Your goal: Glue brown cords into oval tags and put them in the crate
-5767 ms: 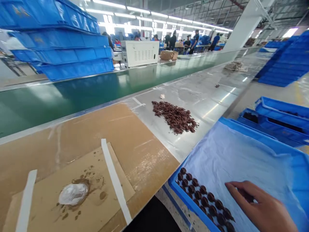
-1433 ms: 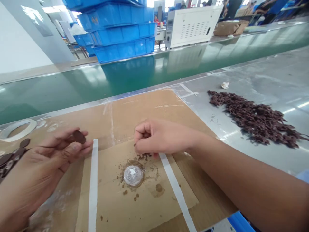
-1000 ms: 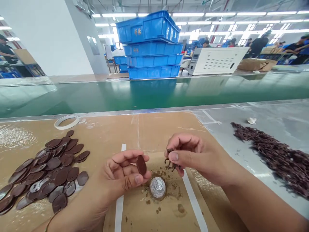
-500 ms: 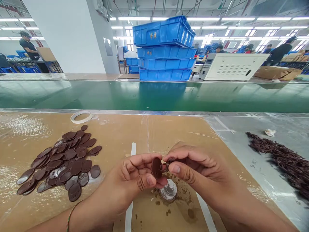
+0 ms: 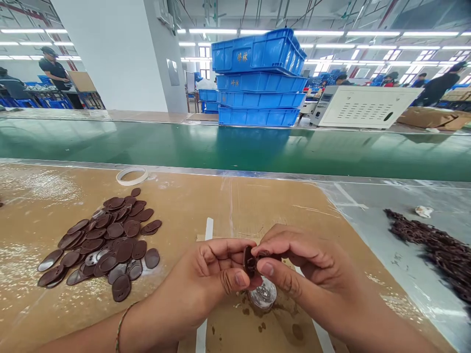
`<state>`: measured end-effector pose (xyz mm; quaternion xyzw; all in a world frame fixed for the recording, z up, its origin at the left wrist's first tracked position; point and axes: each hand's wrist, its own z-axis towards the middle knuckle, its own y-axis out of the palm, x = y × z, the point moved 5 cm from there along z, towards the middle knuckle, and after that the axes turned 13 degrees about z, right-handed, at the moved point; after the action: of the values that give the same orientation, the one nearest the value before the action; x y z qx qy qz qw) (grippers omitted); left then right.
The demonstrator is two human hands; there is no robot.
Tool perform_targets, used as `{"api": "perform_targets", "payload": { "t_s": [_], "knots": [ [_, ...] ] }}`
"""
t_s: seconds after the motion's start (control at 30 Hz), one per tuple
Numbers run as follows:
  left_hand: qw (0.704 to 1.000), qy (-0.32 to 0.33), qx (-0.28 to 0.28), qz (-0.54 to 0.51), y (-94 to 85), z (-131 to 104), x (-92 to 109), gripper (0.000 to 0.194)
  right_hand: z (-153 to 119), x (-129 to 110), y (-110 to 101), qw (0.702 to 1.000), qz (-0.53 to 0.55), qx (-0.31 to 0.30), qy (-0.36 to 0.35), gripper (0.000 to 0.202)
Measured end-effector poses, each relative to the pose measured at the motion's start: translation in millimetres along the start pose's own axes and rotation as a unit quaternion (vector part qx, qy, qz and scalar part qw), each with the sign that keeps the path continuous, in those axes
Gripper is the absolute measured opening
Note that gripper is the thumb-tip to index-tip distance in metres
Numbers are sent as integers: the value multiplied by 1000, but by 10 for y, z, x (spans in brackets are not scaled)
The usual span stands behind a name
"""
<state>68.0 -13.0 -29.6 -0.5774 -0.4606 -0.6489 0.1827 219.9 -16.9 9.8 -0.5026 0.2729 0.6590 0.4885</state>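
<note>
In the lower centre of the frame, the left hand (image 5: 206, 284) pinches a dark brown oval disc (image 5: 249, 261) upright between thumb and forefinger. The right hand (image 5: 309, 274) meets it from the right, its fingers (image 5: 270, 269) pressed together on a small dark brown clip-like piece (image 5: 262, 255) that touches the disc's edge; the piece is mostly hidden, so its shape is hard to tell. Both hands hover just above a small clear round cap (image 5: 262, 295) that sits on a stained cardboard sheet (image 5: 228, 328) taped down with white tape strips (image 5: 209, 228).

At the left of the frame, a pile of the same brown oval discs (image 5: 105, 242) lies on the cardboard-covered desk (image 5: 47, 201), well apart from the hands. A roll of tape (image 5: 132, 175) lies at the desk's far edge, above the pile. At the right edge, a heap of small dark brown pieces (image 5: 434, 247) lies on the bare grey part of the desk, with a crumpled white scrap (image 5: 424, 211) just beyond it.

A green conveyor belt (image 5: 235, 147) runs across the middle of the frame. Behind it stand stacked blue crates (image 5: 259, 78) and a white metal cabinet (image 5: 364, 107).
</note>
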Motion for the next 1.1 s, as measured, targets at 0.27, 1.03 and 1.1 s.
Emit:
{"api": "perform_targets", "payload": {
  "t_s": [0.27,1.03,1.1],
  "knots": [
    [1000,13,-6,26,-19,-9,-42,31,12,9,42,1000,13,8,5,9],
    [998,-17,-1,65,-37,-5,-51,27,80,172,210,935,317,29,155,39],
    [998,-23,5,61,-43,-6,-58,26,84,180,221,933,322,36,160,40]
  ]
}}
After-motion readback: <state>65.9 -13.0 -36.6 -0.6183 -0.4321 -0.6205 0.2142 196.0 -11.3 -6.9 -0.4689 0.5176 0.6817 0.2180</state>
